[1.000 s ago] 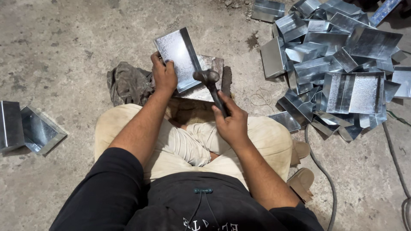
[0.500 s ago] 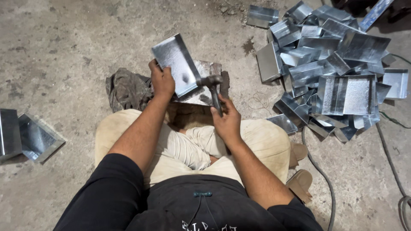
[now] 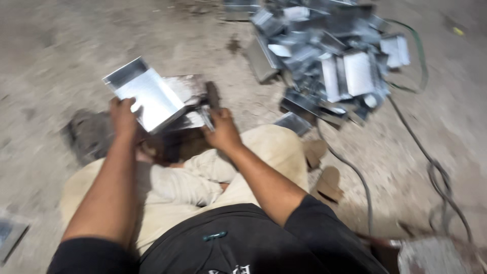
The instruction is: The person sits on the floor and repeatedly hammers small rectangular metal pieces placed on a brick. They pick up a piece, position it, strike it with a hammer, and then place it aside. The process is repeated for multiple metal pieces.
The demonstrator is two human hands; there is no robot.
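The head view is blurred by motion. My left hand [image 3: 123,115] grips the near edge of a bent sheet-metal tray piece [image 3: 147,94], held tilted above a flat metal block [image 3: 188,101] in front of my knees. My right hand [image 3: 220,129] is closed around the handle of a hammer [image 3: 212,99], whose dark head lies low beside the tray's right side. I sit on the concrete floor with legs folded.
A heap of several shiny folded metal pieces [image 3: 329,56] lies at the upper right. A cable [image 3: 431,167] snakes along the floor on the right. A dark cloth [image 3: 89,134] is at the left, and another metal piece [image 3: 10,236] sits at the lower left edge.
The view has swung to the right, shifting everything leftward. The hammer has come down from over the tray to its right side. My left hand still holds the tray.
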